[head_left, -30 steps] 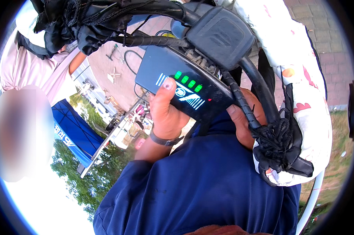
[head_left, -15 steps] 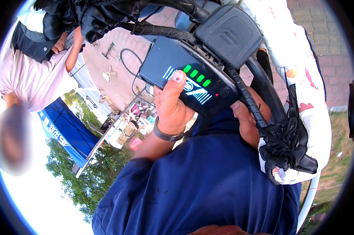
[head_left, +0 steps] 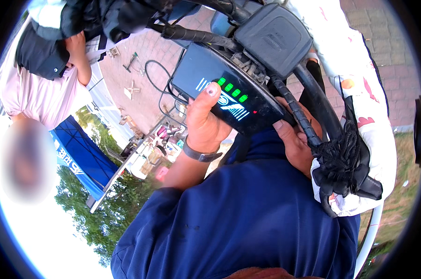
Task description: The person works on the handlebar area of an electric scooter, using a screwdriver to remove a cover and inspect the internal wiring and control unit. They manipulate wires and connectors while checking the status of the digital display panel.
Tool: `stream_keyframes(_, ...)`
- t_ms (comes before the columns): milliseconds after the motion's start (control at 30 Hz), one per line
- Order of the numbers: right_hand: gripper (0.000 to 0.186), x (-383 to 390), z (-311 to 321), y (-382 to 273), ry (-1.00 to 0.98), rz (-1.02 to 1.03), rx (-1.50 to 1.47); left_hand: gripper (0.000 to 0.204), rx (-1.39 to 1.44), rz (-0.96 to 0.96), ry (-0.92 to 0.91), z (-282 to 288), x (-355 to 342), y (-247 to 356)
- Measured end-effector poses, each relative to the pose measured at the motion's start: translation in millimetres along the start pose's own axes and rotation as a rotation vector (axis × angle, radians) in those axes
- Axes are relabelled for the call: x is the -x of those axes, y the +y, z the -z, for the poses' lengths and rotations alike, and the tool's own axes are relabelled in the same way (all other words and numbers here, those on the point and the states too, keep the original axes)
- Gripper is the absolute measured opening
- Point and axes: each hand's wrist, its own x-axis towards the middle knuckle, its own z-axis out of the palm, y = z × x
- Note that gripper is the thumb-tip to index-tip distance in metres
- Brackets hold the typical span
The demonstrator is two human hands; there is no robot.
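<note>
A glossy black display panel with a row of green light bars, white lit markings and a small red light is held in front of my chest. My left hand grips its near left side, thumb on the face and fingers hidden beneath. At the right end my right hand closes on the panel's corner, thumb in front, other fingers partly behind a wrapped cable. Just beyond the panel lie the scooter's exposed wiring, black handlebar tube and square black cover.
A padded white cover and a black grip wrap hang at the right. Another person in a pale pink top stands at the left by the other handlebar end. A blue canopy and a cluttered table are farther off.
The panel has shifted slightly and tilted in my hands, showing more wiring behind it. The other person's forearm and the black covering at the upper left have moved. Both my hands keep their grip.
</note>
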Motion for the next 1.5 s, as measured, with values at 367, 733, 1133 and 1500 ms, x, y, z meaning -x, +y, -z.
stream_keyframes(367, 0.043, 16, -27, 9, 0.162, 0.182, 0.02, 0.051, 0.218, 0.116, -0.121, 53, -1, -5)
stream_keyframes(733, 0.042, 25, -61, 11, 0.276, 0.266, 0.138, 0.065, 0.24, 0.13, -0.187, 78, -9, -13)
stream_keyframes(1133, 0.046, 28, -71, 13, 0.326, 0.323, 0.186, 0.094, 0.11, 0.135, -0.238, 85, -18, -15)
stream_keyframes(1500, 0.041, 15, -48, 25, 0.186, 0.313, 0.138, 0.091, 0.08, 0.129, -0.312, 93, -17, -10)
